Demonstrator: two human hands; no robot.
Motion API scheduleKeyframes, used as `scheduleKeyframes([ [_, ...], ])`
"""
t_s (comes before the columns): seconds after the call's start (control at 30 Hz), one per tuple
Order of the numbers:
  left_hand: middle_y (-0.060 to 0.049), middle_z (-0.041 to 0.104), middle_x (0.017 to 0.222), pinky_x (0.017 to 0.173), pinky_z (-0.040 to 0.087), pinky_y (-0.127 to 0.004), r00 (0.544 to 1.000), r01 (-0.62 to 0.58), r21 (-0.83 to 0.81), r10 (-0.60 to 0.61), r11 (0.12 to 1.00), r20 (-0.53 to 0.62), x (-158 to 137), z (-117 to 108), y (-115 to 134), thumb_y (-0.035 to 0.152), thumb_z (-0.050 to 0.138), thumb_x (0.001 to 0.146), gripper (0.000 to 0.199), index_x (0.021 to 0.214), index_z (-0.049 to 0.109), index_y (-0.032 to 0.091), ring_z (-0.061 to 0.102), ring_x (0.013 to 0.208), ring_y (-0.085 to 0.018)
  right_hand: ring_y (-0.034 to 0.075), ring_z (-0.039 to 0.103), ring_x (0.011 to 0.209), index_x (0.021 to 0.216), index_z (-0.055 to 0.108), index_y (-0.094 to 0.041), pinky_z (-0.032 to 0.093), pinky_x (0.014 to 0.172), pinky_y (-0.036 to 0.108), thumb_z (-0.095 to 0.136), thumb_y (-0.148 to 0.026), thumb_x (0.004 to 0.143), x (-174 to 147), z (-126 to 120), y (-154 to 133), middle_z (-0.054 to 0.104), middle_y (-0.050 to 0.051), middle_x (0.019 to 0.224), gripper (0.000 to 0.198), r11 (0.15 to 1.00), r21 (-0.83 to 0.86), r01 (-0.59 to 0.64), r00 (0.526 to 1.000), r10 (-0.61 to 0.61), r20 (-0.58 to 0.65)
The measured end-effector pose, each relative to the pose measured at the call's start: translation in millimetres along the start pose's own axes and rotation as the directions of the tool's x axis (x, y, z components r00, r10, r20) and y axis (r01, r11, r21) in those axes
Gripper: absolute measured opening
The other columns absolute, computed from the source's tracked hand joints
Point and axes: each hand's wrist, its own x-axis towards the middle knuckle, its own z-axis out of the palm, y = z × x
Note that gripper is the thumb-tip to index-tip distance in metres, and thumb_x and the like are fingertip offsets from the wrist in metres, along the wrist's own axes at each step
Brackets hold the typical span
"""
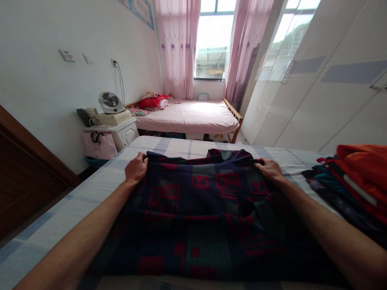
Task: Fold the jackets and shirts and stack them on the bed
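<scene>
A dark navy garment [193, 201] with red and green square patterns lies spread over the bed in front of me; its exact kind is hard to tell. My left hand [136, 168] is closed on its far left corner. At the far right corner, my right hand [269, 169] pinches the cloth. Between the two hands the fabric is stretched, with a bunched part rising behind its far edge. Folds run across the middle, and the near part falls into shadow.
A plaid sheet [48, 225] covers the bed. Folded clothes [359, 181] are piled at right. Beyond stand a pink-covered bed [193, 114], a fan [110, 102] on a white cabinet [127, 135], and a pink bag [99, 145]. A white wardrobe [317, 96] lines the right side.
</scene>
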Motion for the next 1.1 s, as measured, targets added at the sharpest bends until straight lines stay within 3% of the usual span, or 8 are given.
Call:
scheduleKeyframes([
  [0.17,-0.018,0.052,0.131,0.099,0.04,-0.042,0.98,-0.189,0.043,0.186,0.981,0.066,-15,-15,5,0.031,0.042,0.084,0.047,0.125,0.052,0.011,0.051,0.12,-0.03,0.027,0.054,0.116,0.125,0.056,-0.012,0.042,0.097,0.038,0.045,-0.039,0.084,-17,-19,-10,0.058,0.014,0.127,0.05,0.991,0.041,0.125,0.988,-0.121,-0.094],
  [0.27,-0.006,0.046,0.141,0.111,0.028,-0.038,0.851,-0.51,-0.026,0.508,0.86,0.135,-38,-26,11,0.042,0.04,0.088,0.048,0.129,0.052,0.021,0.038,0.132,-0.024,0.024,0.053,0.119,0.124,0.058,-0.019,0.039,0.101,0.034,0.041,-0.041,0.088,-34,-30,-15,0.059,0.008,0.128,0.046,0.938,0.107,0.331,0.944,-0.329,-0.031],
  [0.37,-0.007,0.044,0.144,0.11,0.029,-0.046,0.724,-0.668,-0.045,0.663,0.743,0.191,-62,-19,3,0.049,0.032,0.09,0.052,0.129,0.054,0.022,0.035,0.134,-0.027,0.023,0.06,0.108,0.109,0.067,-0.021,0.043,0.096,0.034,0.039,-0.04,0.089,-51,-34,-13,0.067,0.005,0.115,0.039,0.944,0.129,0.304,0.942,-0.318,0.106],
  [0.5,-0.013,0.051,0.137,0.104,0.039,-0.044,0.788,-0.599,0.005,0.588,0.801,0.185,-69,-6,-12,0.05,0.026,0.09,0.059,0.125,0.057,0.016,0.047,0.126,-0.028,0.023,0.061,0.101,0.101,0.068,-0.02,0.044,0.09,0.035,0.041,-0.037,0.087,-81,-50,-4,0.068,0.008,0.108,0.034,0.972,0.174,0.155,0.986,-0.141,-0.091],
  [0.6,-0.014,0.054,0.132,0.104,0.039,-0.042,0.809,-0.579,-0.03,0.579,0.815,0.1,-64,-17,-1,0.05,0.03,0.088,0.057,0.121,0.059,0.014,0.049,0.122,-0.029,0.02,0.062,0.085,0.091,0.065,-0.021,0.046,0.078,0.031,0.041,-0.04,0.089,-122,-76,0,0.069,0.006,0.092,0.031,0.941,0.32,0.112,0.96,-0.02,-0.279],
  [0.8,-0.008,0.062,0.119,0.094,0.047,-0.037,0.736,-0.565,-0.392,0.658,0.726,0.158,-88,-37,92,0.043,0.04,0.086,0.04,0.107,0.066,0.019,0.06,0.106,-0.024,0.012,0.044,0.054,0.071,0.056,-0.021,0.035,0.052,0.024,0.039,-0.044,0.091,-222,-96,14,0.047,-0.003,0.057,0.035,0.855,0.512,0.083,0.997,-0.075,-0.035],
  [1.0,-0.006,0.063,0.116,0.082,0.048,-0.026,0.49,-0.586,-0.54,0.795,0.604,0.357,-130,3,201,0.034,0.045,0.087,0.034,0.111,0.065,0.02,0.063,0.091,-0.016,0.013,0.049,0.058,0.071,0.056,-0.02,0.037,0.055,0.025,0.039,-0.043,0.091,-256,-70,35,0.051,-0.001,0.062,0.036,0.874,0.485,0.029,0.996,-0.065,0.058],
  [1.1,-0.007,0.063,0.116,0.09,0.045,-0.029,0.452,-0.63,-0.478,0.79,0.611,0.414,-140,25,239,0.038,0.054,0.083,0.039,0.117,0.061,0.022,0.06,0.103,-0.021,0.014,0.052,0.061,0.073,0.057,-0.02,0.039,0.058,0.026,0.037,-0.041,0.092,-254,-65,37,0.055,0.0,0.065,0.035,0.875,0.481,0.048,0.997,-0.072,0.031],
])
